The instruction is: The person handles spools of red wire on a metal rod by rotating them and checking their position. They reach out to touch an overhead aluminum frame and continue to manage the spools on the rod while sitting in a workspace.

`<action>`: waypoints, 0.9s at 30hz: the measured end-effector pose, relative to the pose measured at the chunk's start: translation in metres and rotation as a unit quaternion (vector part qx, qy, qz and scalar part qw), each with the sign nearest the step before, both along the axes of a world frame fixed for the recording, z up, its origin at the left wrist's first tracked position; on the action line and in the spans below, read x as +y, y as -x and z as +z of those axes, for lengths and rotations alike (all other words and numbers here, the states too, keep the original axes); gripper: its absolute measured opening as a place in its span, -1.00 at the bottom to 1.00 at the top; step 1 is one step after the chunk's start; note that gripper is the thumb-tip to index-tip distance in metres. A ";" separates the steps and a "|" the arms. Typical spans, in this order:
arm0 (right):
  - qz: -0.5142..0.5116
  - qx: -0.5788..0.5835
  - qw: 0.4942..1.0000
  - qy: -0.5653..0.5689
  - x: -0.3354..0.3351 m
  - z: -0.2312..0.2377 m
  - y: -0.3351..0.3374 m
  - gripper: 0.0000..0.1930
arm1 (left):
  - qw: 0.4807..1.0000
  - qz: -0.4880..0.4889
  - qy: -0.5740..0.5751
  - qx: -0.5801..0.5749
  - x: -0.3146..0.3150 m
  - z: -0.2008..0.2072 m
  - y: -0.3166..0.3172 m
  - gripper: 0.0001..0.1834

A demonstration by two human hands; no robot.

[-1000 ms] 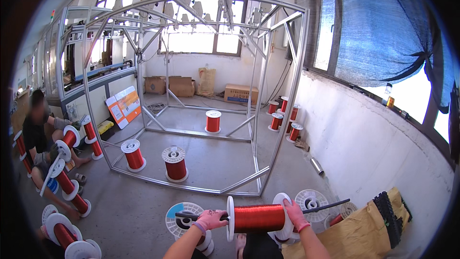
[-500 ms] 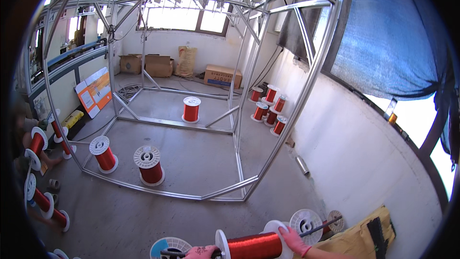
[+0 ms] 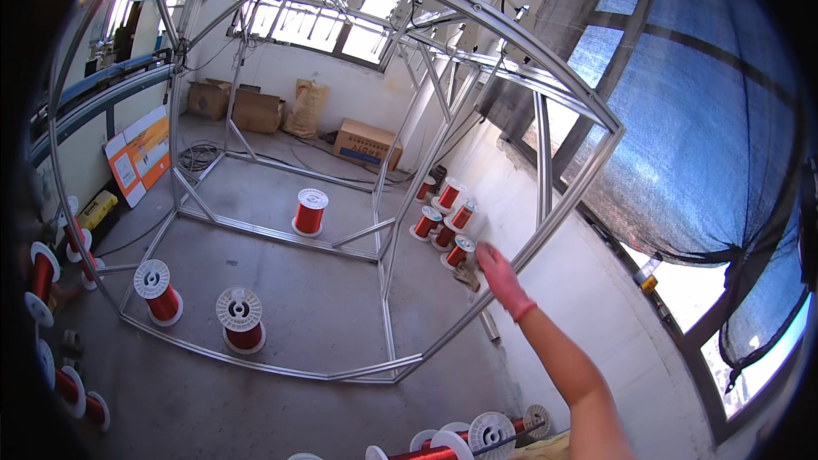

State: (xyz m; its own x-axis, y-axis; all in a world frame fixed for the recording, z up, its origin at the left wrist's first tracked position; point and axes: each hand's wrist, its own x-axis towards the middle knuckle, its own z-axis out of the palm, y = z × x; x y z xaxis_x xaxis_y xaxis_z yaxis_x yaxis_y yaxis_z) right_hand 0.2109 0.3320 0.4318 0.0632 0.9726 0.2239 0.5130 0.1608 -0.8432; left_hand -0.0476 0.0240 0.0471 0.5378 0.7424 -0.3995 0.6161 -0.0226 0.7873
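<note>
My right hand (image 3: 503, 279), in a pink glove, is raised with the arm stretched forward. Its fingers are extended, and nothing shows in them. It is nearest to a slanting metal post of the frame (image 3: 545, 234); whether it touches the post I cannot tell. Just beyond the fingertips stands a spool of red wire (image 3: 458, 251), one of a cluster by the wall. At the lower edge lies a large white-flanged spool of red wire (image 3: 426, 454), partly cut off, with a dark rod (image 3: 518, 437) beside its right end. My left hand is out of view.
Within the metal frame stand three red wire spools (image 3: 311, 213), (image 3: 158, 291), (image 3: 241, 319). More spools (image 3: 64, 383) line the left edge. Cardboard boxes (image 3: 366, 145) and a sack (image 3: 305, 109) sit along the back wall. A metal cylinder (image 3: 489, 326) lies by the right wall.
My right hand has left the spool's flange and risen forward to the frame post. My left hand has dropped out of view. The view has shifted, leaving the near spool lower.
</note>
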 end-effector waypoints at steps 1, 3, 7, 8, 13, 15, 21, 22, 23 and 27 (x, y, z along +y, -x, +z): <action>-0.011 -0.042 0.998 -0.052 0.027 0.011 -0.003 -0.43 | 1.000 -0.009 0.004 0.006 0.002 0.002 -0.001 -0.03; -0.028 -0.018 0.996 -0.083 0.080 0.025 -0.002 -0.45 | 1.000 -0.013 -0.012 0.001 -0.001 -0.005 -0.004 -0.18; -0.043 0.117 0.988 -0.090 0.162 0.072 0.026 -0.58 | 0.999 0.022 -0.030 -0.001 -0.001 0.014 0.005 -0.43; -0.042 0.122 0.986 -0.106 0.190 0.074 0.015 -0.56 | 1.000 0.009 -0.007 -0.003 0.003 0.018 0.003 -0.32; -0.081 0.199 0.973 -0.084 0.276 0.107 0.014 -0.43 | 0.995 -0.017 0.098 -0.009 0.030 0.060 0.016 0.08; -0.084 0.199 0.974 -0.060 0.292 0.121 0.015 -0.40 | 0.993 -0.013 0.118 -0.021 0.035 0.061 0.018 0.08; -0.043 0.234 0.960 -0.146 0.319 0.138 0.027 -0.75 | 0.999 -0.034 0.021 0.000 -0.002 -0.084 -0.022 -0.04; -0.033 0.260 0.956 -0.133 0.323 0.135 0.020 -0.76 | 0.998 -0.044 0.043 0.007 0.018 -0.028 -0.009 -0.03; -0.022 0.284 0.951 -0.120 0.328 0.133 0.018 -0.77 | 0.996 -0.053 0.066 0.012 0.030 0.011 0.001 -0.03; -0.092 0.306 0.935 -0.156 0.350 0.109 -0.013 -0.78 | 0.996 -0.045 0.075 0.009 0.034 0.039 0.012 -0.11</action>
